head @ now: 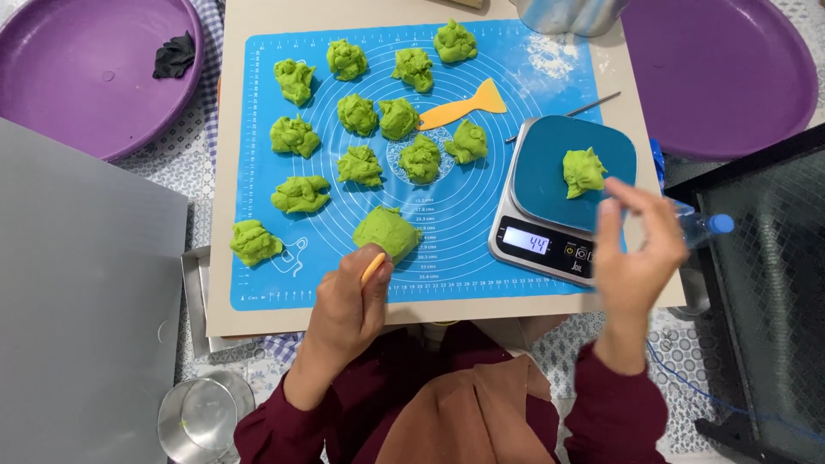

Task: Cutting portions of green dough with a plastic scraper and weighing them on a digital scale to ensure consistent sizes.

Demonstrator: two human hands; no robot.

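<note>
Green dough lump (583,170) sits on the teal digital scale (563,185), right hand (634,249) loose-fingered at its five o'clock, left hand (348,305) gripping an orange scraper (372,267).

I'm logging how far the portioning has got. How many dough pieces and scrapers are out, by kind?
Green dough pieces on the blue mat: 13
Green dough piece on the scale: 1
Black dough piece in the purple plate: 1
Orange scrapers: 2, one in the left hand
Total: 17
</note>
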